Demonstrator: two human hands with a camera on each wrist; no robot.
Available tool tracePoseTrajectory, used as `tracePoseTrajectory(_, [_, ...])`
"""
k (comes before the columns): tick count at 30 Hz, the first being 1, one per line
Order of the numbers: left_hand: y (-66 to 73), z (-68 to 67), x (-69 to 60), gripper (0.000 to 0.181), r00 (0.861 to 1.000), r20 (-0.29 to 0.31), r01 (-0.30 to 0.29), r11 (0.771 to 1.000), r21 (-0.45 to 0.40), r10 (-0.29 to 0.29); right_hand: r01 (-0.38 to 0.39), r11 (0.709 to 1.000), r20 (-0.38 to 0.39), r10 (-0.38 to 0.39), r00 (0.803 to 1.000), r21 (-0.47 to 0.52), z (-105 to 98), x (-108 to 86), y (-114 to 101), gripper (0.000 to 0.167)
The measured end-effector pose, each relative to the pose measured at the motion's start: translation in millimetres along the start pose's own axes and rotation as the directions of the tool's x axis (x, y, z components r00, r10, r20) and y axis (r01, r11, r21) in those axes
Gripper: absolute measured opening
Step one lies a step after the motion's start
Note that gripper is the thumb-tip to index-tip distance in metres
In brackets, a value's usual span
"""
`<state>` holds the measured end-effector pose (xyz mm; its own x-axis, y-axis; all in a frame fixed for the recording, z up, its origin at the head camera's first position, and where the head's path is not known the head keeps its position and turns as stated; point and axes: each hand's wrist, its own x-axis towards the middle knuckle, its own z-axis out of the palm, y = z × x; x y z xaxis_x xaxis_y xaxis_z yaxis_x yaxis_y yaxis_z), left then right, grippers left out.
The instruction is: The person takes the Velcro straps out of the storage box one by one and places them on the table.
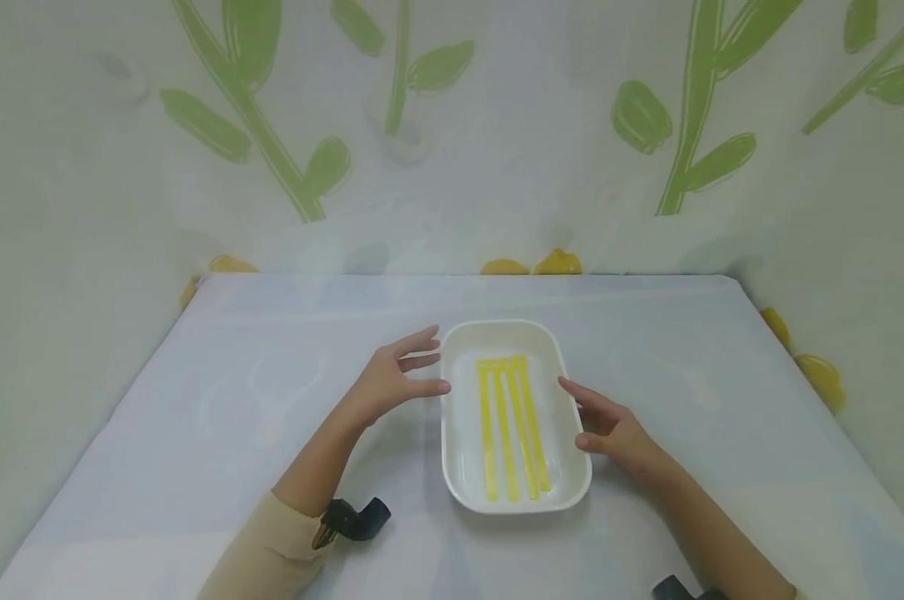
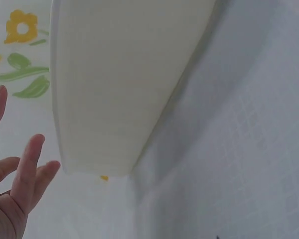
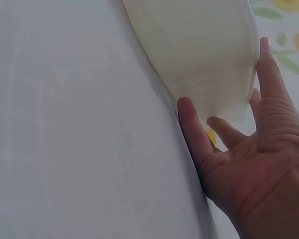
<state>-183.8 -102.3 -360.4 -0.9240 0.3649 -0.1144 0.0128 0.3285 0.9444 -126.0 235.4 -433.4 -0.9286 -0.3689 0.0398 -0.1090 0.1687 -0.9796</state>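
Note:
A white rectangular tray (image 1: pixel 459 483) with rounded corners stands on the table. Inside it several thin yellow strips (image 1: pixel 506 433) lie side by side lengthwise, their far ends close together; what kind they are I cannot tell. My left hand (image 1: pixel 399 371) is at the tray's left rim, fingers spread and the thumb by the edge; in the left wrist view its fingers stand apart from the pale side wall (image 2: pixel 124 84). On the other side, my right hand (image 1: pixel 620 429) has its fingertips at the right rim. The right wrist view shows its fairly straight fingers against the tray's outer wall (image 3: pixel 199 50).
A pale cloth covers the table (image 1: pixel 219 400). Behind it and at both sides hangs a light curtain-like backdrop (image 1: pixel 496 167) with green stems and yellow flowers. A black wrist device (image 1: pixel 357 519) sits at the left sleeve.

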Motion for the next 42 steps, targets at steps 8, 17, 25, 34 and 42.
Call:
tracePoseTrajectory(8, [19.0, -3.8, 17.3, 0.077, 0.997, 0.074, 0.013, 0.997, -0.071, -0.008, 0.010, 1.000, -0.006, -0.010, 1.000, -0.021, -0.7, -0.1, 1.4, 0.069])
tracePoseTrajectory(17, [51.8, -2.3, 43.1, 0.061, 0.979, 0.202, 0.056, 0.994, -0.093, -0.036, -0.005, 1.000, 0.001, 0.005, 1.000, -0.015, 1.0, 2.2, 2.0, 0.071])
tracePoseTrajectory(25, [62.7, 16.5, 70.1, 0.055, 0.948, 0.312, 0.085, 0.993, -0.081, -0.056, -0.025, 0.999, -0.007, 0.025, 1.000, -0.043, 2.1, 1.7, 0.5, 0.071])
tracePoseTrajectory(34, [51.2, 53.6, 91.8, 0.053, 0.918, 0.340, 0.245, 0.965, -0.088, -0.203, -0.034, 0.998, -0.020, 0.032, 0.999, -0.058, 1.8, -0.6, 1.7, 0.071])
tracePoseTrajectory(42, [36.4, 83.1, 96.0, 0.057, 0.921, 0.218, 0.358, 0.923, -0.141, -0.324, -0.032, 0.997, -0.029, 0.030, 0.999, -0.072, 3.9, -0.2, 2.6, 0.071])
